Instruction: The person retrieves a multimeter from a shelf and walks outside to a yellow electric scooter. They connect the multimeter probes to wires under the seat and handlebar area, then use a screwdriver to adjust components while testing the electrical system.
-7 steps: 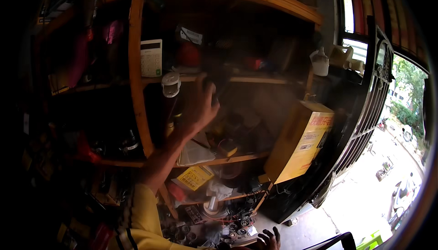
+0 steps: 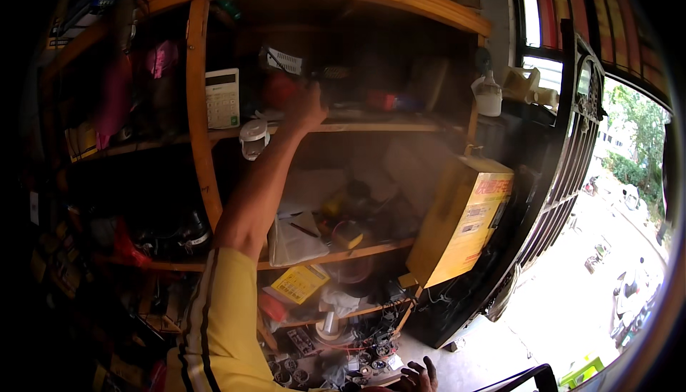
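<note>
My left hand reaches up to the front of the upper shelf, its fingers closed. A dark object seems to be in it, too dim to name. Beyond the hand, a red thing and a pale slotted piece lie on that shelf. Left of it stand a white calculator and a clear container with a white rim. Low in the view, my right hand shows dark-smudged fingers, spread and slightly bent, with nothing seen in them.
Below, the middle shelf carries an open notebook with a pen and a yellow-black device. A yellow box hangs at the rack's right side. Beside it is a barred door. Motor parts and a wire spool crowd the bottom.
My left hand has moved up and forward from below the upper shelf's edge to over it, carrying the dark object. My right hand stays low, nearly in the same place.
</note>
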{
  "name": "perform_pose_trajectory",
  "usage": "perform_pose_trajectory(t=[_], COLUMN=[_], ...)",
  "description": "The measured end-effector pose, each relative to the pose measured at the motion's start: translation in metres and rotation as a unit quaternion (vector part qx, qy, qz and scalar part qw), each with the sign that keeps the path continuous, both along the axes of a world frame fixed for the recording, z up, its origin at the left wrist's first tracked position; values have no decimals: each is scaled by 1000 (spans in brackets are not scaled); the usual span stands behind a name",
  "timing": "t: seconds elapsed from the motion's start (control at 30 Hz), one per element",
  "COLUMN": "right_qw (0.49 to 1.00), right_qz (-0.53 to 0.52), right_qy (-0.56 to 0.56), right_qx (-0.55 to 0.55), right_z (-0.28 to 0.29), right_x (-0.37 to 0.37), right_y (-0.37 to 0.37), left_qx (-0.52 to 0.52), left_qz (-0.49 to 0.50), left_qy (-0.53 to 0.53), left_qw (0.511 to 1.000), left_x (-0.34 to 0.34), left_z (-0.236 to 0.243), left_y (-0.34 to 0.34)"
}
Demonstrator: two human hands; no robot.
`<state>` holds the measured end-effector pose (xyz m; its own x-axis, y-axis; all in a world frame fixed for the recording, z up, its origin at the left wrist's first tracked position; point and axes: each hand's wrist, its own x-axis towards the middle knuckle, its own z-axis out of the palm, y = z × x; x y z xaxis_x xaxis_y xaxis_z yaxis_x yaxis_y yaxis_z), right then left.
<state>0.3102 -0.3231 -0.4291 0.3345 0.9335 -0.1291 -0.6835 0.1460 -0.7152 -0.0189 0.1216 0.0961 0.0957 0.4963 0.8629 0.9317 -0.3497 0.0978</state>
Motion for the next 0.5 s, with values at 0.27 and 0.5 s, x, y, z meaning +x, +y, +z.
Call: perform_pose_trajectory(t=[0.27, 0.5], right_qw=[999, 994], right_qz=[-24, -59], right_qy=[-18, -75], right_qx=[-16, -45], right_z=[4, -3], right_x=[-12, 8], right_y=[0, -17], left_qx=[7, 275], left_qz=[-6, -352], left_qy=[30, -96], left_qw=[1000, 889], left_x=[-15, -19], left_z=[-22, -33], left_y=[20, -130])
